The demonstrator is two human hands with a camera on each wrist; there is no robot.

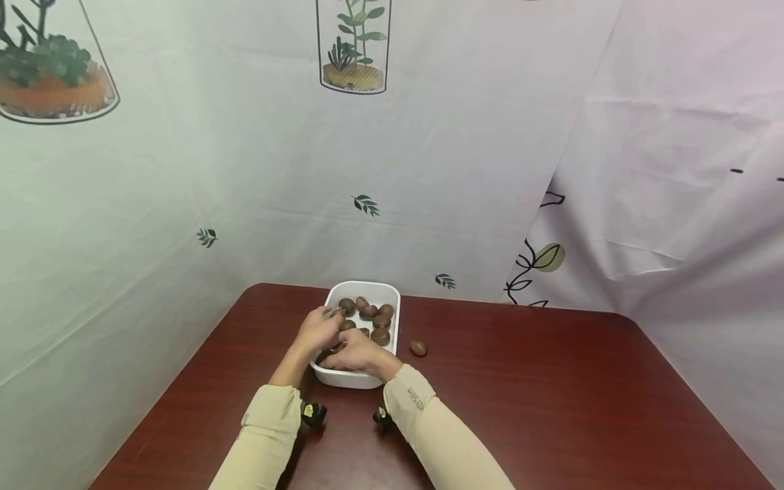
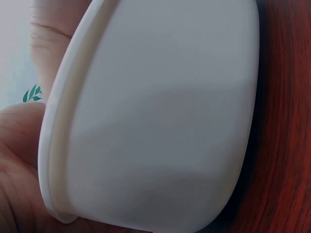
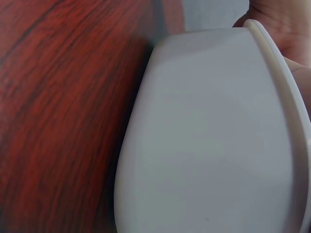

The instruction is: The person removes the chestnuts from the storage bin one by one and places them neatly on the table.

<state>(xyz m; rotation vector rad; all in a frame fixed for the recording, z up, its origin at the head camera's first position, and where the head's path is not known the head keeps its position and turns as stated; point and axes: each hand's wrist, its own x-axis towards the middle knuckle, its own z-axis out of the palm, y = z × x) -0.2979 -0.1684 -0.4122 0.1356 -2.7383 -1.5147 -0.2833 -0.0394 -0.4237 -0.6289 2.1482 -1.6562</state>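
A white rectangular tray (image 1: 354, 380) stands on the table with several brown, oval, nut-like pieces (image 1: 380, 336) in it. My left hand (image 1: 318, 331) reaches over the tray's left side, its fingers among the pieces. From the near right, my right hand (image 1: 356, 352) dips into the front of the tray, with brown pieces beside its fingers. The fingertips are partly hidden, so whether either hand grips a piece is unclear. Both wrist views are mostly filled by the tray's outer wall (image 2: 160, 116), with parts of the left hand (image 2: 17, 165) and right hand (image 3: 286, 29) behind the rim.
One loose brown piece (image 1: 418, 348) lies on the dark red table (image 1: 539, 388), just right of the tray. Behind the table hangs a pale curtain (image 1: 429, 170) printed with plants. Dark wrist devices (image 1: 314, 414) sit below the forearms.
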